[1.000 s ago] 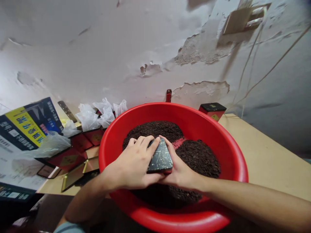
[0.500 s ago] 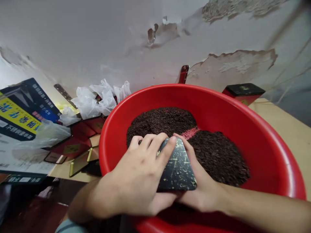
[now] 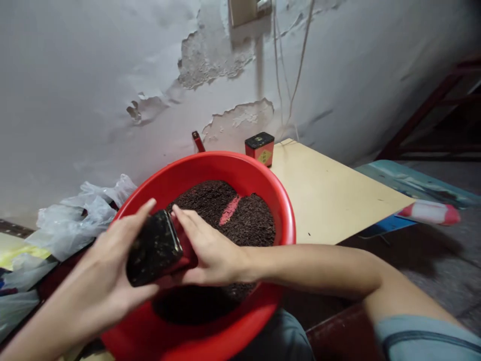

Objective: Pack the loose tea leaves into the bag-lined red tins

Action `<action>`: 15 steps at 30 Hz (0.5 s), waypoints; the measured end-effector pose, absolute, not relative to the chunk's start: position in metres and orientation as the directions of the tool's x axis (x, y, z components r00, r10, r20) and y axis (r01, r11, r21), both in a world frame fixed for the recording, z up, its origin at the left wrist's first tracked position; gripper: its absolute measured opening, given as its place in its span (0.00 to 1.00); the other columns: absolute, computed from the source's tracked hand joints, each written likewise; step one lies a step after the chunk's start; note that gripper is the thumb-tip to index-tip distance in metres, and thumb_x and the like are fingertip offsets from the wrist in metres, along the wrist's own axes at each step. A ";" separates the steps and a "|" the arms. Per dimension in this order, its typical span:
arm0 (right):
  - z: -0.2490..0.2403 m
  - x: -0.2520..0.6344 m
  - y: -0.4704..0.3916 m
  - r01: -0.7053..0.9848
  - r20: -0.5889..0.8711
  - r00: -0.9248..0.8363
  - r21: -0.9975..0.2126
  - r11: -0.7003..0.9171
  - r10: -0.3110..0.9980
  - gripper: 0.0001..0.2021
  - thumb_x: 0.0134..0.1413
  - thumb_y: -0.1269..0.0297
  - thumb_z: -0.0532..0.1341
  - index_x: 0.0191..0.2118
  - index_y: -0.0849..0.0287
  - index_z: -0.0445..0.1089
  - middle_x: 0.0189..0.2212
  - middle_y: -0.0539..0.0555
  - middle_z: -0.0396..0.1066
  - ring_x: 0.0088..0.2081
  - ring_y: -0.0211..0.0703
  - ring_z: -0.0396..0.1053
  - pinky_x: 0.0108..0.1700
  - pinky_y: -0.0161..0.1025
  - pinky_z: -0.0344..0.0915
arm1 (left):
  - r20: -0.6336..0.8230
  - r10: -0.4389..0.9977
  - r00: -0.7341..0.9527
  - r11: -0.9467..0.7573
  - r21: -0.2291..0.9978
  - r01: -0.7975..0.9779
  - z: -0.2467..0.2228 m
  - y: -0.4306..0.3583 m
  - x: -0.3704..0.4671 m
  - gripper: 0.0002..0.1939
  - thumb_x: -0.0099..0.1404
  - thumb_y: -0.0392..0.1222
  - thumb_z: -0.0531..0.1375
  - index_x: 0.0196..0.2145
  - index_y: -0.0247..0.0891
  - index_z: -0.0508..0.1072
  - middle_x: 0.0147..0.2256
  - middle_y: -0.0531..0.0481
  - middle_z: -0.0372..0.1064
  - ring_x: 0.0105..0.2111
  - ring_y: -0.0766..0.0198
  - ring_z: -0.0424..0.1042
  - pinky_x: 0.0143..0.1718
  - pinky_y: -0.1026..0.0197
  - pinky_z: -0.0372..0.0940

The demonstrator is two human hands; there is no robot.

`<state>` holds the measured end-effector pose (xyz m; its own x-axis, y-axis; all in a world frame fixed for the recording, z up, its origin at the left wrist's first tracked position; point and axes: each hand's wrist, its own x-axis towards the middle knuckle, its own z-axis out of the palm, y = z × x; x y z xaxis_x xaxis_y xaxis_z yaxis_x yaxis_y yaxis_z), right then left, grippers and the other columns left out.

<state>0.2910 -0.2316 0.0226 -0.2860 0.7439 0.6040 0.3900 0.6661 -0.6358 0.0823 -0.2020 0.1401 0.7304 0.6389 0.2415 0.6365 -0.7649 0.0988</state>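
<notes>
Both my hands hold a red tin (image 3: 190, 250) with a scuffed black lid (image 3: 156, 248), tilted over the near left part of a large red basin (image 3: 283, 210). My left hand (image 3: 108, 265) curves around the lid end, fingers above and thumb below. My right hand (image 3: 214, 250) grips the red body from the right side. Dark loose shreds, like dried tea leaves (image 3: 259, 220), lie heaped in the basin, with a pinkish-red strip (image 3: 230, 210) of its bottom showing between two mounds. The tin's contents are hidden.
Another red tin with a black lid (image 3: 260, 149) stands on the pale tabletop (image 3: 319, 190) behind the basin. Crumpled clear plastic bags (image 3: 80, 215) crowd the left. A narrow red object (image 3: 198, 142) leans at the peeling wall (image 3: 150, 55). A red-and-white roll (image 3: 428, 212) lies right.
The view has swung to the right, so the basin appears further left. The tin has turned, and its red body now shows; my left hand has shifted to the lid end.
</notes>
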 end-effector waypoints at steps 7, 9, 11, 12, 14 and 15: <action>0.079 0.344 -0.257 0.825 0.865 0.163 -0.384 0.415 0.475 0.68 0.57 0.41 0.67 0.70 0.46 0.01 0.77 0.63 0.22 0.76 0.70 0.24 0.73 0.74 0.34 | 0.627 0.466 0.624 -0.785 -0.032 0.619 0.229 -0.218 0.211 0.52 0.52 0.71 0.65 0.70 0.51 0.61 0.58 0.52 0.68 0.58 0.40 0.70 0.64 0.37 0.63; 0.087 0.374 -0.253 0.852 0.838 0.318 -0.458 0.254 0.444 0.68 0.56 0.39 0.66 0.71 0.51 0.02 0.76 0.66 0.21 0.76 0.75 0.21 0.72 0.76 0.33 | 0.609 0.373 0.699 -0.855 -0.067 0.515 0.239 -0.216 0.264 0.51 0.54 0.61 0.68 0.70 0.38 0.61 0.59 0.46 0.68 0.59 0.45 0.69 0.65 0.41 0.62; 0.084 0.412 -0.244 0.845 0.799 0.432 -0.521 0.123 0.418 0.67 0.56 0.38 0.64 0.71 0.55 0.03 0.75 0.68 0.22 0.75 0.80 0.20 0.70 0.77 0.35 | 0.520 0.329 0.789 -0.896 -0.091 0.434 0.239 -0.209 0.316 0.50 0.58 0.53 0.66 0.72 0.32 0.55 0.61 0.41 0.65 0.62 0.46 0.66 0.65 0.42 0.61; 0.078 0.434 -0.239 0.852 0.802 0.458 -0.519 0.068 0.383 0.67 0.56 0.38 0.64 0.71 0.56 0.04 0.74 0.70 0.24 0.74 0.82 0.22 0.70 0.77 0.37 | 0.476 0.331 0.815 -0.905 -0.085 0.417 0.236 -0.204 0.340 0.50 0.60 0.54 0.65 0.73 0.33 0.52 0.61 0.41 0.64 0.62 0.43 0.65 0.63 0.40 0.61; 0.058 0.478 -0.227 0.866 0.829 0.487 -0.500 -0.023 0.275 0.67 0.54 0.38 0.65 0.72 0.59 0.07 0.72 0.74 0.28 0.74 0.84 0.31 0.69 0.77 0.40 | 0.367 0.313 0.876 -0.926 -0.086 0.367 0.221 -0.191 0.385 0.46 0.67 0.55 0.59 0.74 0.34 0.48 0.63 0.40 0.59 0.65 0.40 0.61 0.62 0.37 0.56; 0.044 0.499 -0.221 0.861 0.831 0.503 -0.506 -0.053 0.236 0.68 0.53 0.39 0.66 0.72 0.60 0.09 0.72 0.75 0.30 0.73 0.84 0.34 0.68 0.78 0.41 | 0.326 0.288 0.901 -0.937 -0.097 0.335 0.210 -0.183 0.404 0.42 0.70 0.54 0.56 0.74 0.34 0.49 0.65 0.40 0.57 0.67 0.38 0.57 0.63 0.36 0.54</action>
<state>0.4985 -0.2212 0.0439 0.5032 0.2358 0.8314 0.8609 -0.0535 -0.5059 0.4040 -0.1834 0.2095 0.9006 0.2880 0.3255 0.3349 -0.9372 -0.0972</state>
